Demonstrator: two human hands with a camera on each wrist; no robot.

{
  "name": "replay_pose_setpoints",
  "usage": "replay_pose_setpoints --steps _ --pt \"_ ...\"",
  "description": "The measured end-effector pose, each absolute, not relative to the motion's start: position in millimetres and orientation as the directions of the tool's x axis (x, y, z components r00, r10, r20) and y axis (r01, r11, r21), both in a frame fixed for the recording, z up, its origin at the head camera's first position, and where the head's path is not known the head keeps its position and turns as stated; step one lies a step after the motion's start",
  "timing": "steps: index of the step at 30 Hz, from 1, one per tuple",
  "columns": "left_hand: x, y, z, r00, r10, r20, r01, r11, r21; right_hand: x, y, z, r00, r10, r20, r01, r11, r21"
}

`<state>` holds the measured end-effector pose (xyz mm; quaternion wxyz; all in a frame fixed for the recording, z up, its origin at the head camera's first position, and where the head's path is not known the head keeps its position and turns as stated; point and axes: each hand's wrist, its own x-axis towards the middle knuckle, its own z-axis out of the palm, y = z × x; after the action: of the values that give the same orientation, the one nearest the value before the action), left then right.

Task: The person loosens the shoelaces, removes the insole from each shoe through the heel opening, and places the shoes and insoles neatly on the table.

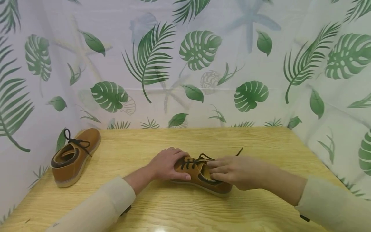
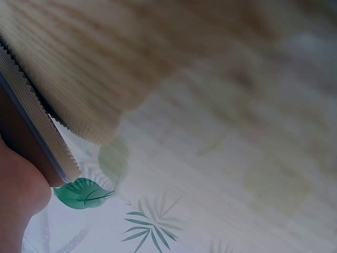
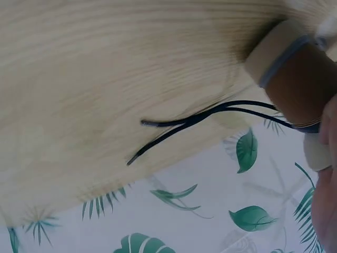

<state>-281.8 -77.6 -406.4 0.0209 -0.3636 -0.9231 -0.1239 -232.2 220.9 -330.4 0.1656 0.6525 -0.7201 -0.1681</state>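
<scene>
A brown lace-up shoe (image 1: pixel 191 166) rests sole down in the middle of the wooden table, toe to the left. My left hand (image 1: pixel 168 164) grips it across the toe, thumb along the near side and fingers over the far side. At the heel end, my right hand (image 1: pixel 237 172) holds the shoe by its opening, fingers bent at the collar; its thumb is hidden. Dark laces (image 3: pixel 210 110) trail loose past the heel, two ends showing in the right wrist view. In the left wrist view, the ridged sole edge (image 2: pixel 52 137) appears beside part of the hand.
A second brown shoe (image 1: pixel 69 159), its dark lace tied in a bow (image 1: pixel 79 141), stands near the table's left edge. White cloth (image 1: pixel 185 106) printed with green leaves hangs behind the wooden table (image 1: pixel 179 212) and along both sides.
</scene>
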Motion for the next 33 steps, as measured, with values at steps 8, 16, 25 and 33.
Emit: replay_pose_setpoints --steps 8,16,25,33 --pt "-281 -78 -407 -0.737 0.663 0.128 0.673 0.704 0.225 -229 219 -330 -0.122 -0.99 0.064 -0.924 0.137 0.356" --pt "-280 -77 -407 -0.733 0.667 0.135 0.678 0.699 0.228 -233 222 -328 0.011 -0.972 0.234 -0.912 0.087 0.4" --pt "-279 -77 -404 -0.737 0.664 0.124 0.673 0.703 0.23 -231 227 -319 0.025 -0.956 0.294 -0.923 0.091 0.374" --pt "-279 -78 -403 -0.735 0.667 0.12 0.674 0.701 0.231 -229 232 -316 -0.019 -0.952 0.306 -0.934 0.127 0.335"
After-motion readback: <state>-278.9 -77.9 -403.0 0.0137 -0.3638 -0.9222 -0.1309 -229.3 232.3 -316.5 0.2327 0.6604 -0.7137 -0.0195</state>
